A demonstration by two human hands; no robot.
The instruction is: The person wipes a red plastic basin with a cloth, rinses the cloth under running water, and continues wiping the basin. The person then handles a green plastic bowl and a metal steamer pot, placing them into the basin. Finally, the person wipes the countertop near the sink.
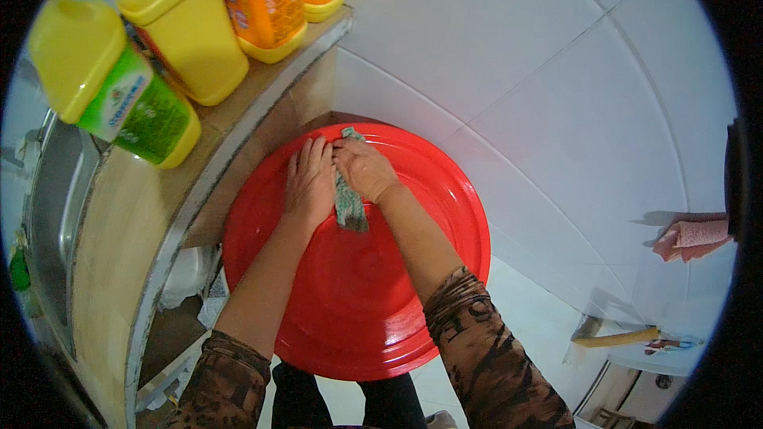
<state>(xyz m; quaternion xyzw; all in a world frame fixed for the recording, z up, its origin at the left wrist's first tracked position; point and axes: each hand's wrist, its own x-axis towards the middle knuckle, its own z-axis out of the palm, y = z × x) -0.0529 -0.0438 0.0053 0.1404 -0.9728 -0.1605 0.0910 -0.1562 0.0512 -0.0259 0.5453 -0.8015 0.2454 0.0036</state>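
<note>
A large round red plastic lid [372, 286] lies level in front of me, with raised rings. On its far part my right hand [363, 168] is closed over a green-and-white cloth [350, 205], pressing it against the red surface. One end of the cloth sticks out beyond my fingers, and a longer strip trails towards me. My left hand [311, 182] rests flat on the lid just left of the cloth, fingers stretched out. Its thumb side meets the cloth and my right fingertips; the thumb itself is mostly hidden.
A counter [113, 238] curves along the left, bearing several yellow bottles [182, 42] near its edge and a metal sink [62, 190]. White wall tiles [506, 59] close off the far and right sides. A pink cloth [691, 237] hangs at right, above a yellow stick [620, 338].
</note>
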